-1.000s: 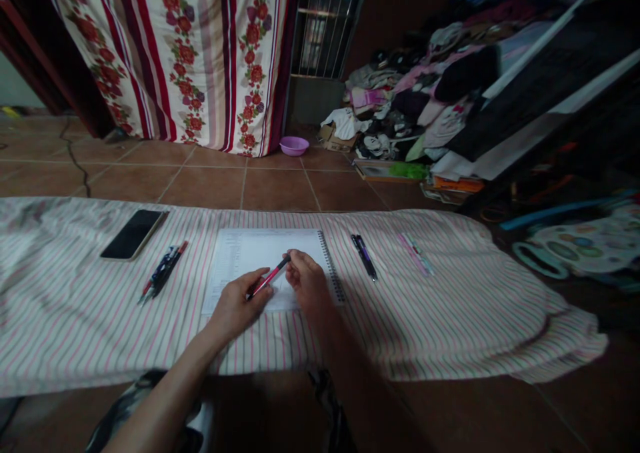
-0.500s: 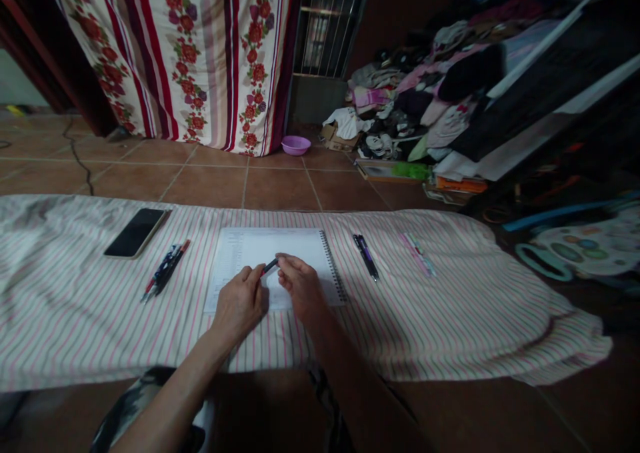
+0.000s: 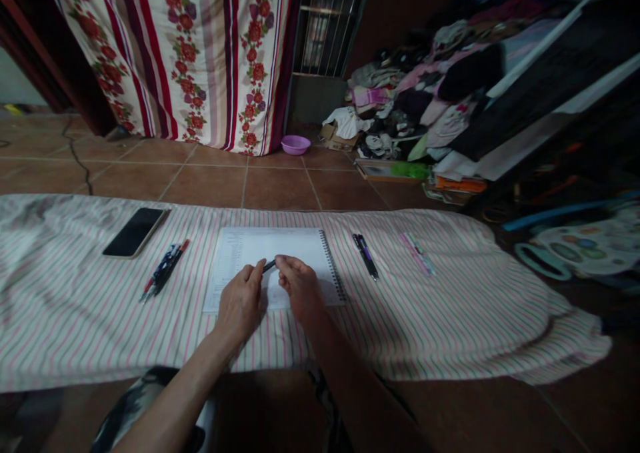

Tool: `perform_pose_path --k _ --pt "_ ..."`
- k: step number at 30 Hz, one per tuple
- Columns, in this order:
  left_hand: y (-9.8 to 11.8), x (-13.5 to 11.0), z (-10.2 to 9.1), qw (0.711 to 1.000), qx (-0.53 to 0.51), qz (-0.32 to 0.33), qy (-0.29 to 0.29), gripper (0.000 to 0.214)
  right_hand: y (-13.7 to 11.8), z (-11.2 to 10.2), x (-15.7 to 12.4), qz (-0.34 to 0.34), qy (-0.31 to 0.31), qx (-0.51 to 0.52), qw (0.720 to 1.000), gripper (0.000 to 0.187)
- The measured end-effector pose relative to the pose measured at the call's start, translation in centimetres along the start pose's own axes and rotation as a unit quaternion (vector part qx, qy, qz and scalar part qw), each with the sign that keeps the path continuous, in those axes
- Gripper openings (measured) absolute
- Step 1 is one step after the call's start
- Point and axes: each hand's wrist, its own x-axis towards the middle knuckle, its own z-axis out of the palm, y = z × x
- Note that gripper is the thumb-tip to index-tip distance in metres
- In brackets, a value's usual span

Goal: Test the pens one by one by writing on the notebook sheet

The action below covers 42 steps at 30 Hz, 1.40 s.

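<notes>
A spiral notebook (image 3: 250,246) lies open on a striped cloth (image 3: 450,306) spread over the floor. Both my hands hover over its lower half. My left hand (image 3: 241,303) is closed around a pen (image 3: 270,265), of which only the dark end shows past the fingers. My right hand (image 3: 299,286) pinches that dark end with thumb and fingertips. To the left of the notebook lie several pens (image 3: 165,271) in a bunch and a dark phone (image 3: 135,232). Two dark pens (image 3: 365,255) lie to its right, and pale pens (image 3: 417,253) further right.
Beyond the cloth is a brown tiled floor (image 3: 280,186) with a purple bowl (image 3: 295,145) by a floral curtain (image 3: 200,53). A heap of clothes (image 3: 425,93) fills the right, with dark furniture and plastic items at the far right.
My left hand has closed over the pen's red barrel and turned inward, hiding most of it. My right hand has slid a little left and still pinches the pen's end.
</notes>
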Motion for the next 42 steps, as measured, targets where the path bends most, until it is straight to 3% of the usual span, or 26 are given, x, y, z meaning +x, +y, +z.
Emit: perform_pose_path --k 7,21,28,42 --pt "-0.2 0.0 0.6 0.999 -0.047 0.001 0.009 0.041 0.2 -0.5 0.3 -0.031 0.007 -0.037 0.999 0.025" --pt "0.4 0.4 -0.4 0.993 -0.085 -0.045 -0.061 0.041 0.7 -0.7 0.8 -0.053 0.016 -0.068 0.996 0.028" --pt "-0.1 0.4 0.1 0.992 -0.123 -0.028 -0.028 0.03 0.3 -0.5 0.4 -0.051 0.014 -0.061 0.997 0.027" --pt "0.1 0.3 0.0 0.991 -0.132 -0.037 -0.004 0.032 0.4 -0.5 0.4 -0.01 -0.007 -0.018 1.0 0.029"
